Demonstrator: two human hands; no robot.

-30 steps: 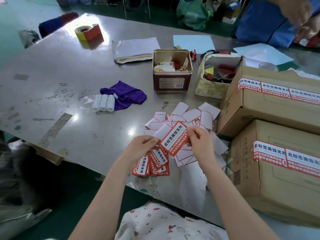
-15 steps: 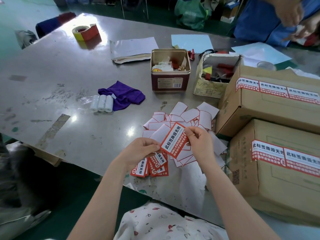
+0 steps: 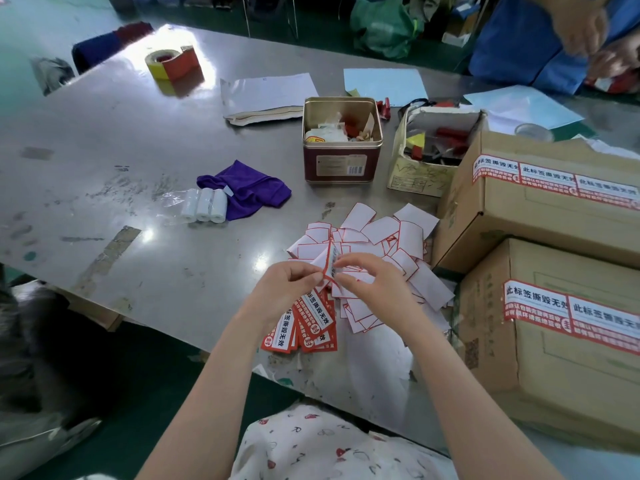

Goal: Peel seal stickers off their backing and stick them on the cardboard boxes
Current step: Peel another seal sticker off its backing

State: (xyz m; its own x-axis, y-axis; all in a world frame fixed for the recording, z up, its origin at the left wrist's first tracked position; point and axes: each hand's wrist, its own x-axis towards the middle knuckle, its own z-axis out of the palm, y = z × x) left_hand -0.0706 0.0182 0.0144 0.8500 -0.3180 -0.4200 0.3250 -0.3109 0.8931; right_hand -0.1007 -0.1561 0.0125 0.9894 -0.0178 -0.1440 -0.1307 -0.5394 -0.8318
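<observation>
Both hands meet over the table's near edge. My left hand (image 3: pixel 282 287) and my right hand (image 3: pixel 375 284) pinch one red-and-white seal sticker (image 3: pixel 330 263), held edge-on and bent between the fingertips. Under my left hand lies a small stack of unused seal stickers (image 3: pixel 304 323), red with white panels. A heap of blank white backing papers (image 3: pixel 377 244) spreads behind and right of my hands. Two cardboard boxes stand at the right: the near box (image 3: pixel 561 362) and the far box (image 3: pixel 540 216), each with seal stickers along its top edge.
On the metal table (image 3: pixel 121 161) stand an open tin (image 3: pixel 343 143), an open carton of tools (image 3: pixel 433 150), a purple cloth (image 3: pixel 246 188), three small white rolls (image 3: pixel 204 205), a tape roll (image 3: pixel 171 62) and papers (image 3: pixel 270 93). Another person in blue (image 3: pixel 540 39) works at the far right.
The sticker faced up flat between my hands before; now it is turned edge-on and bent, and my fingertips have closed in together on it.
</observation>
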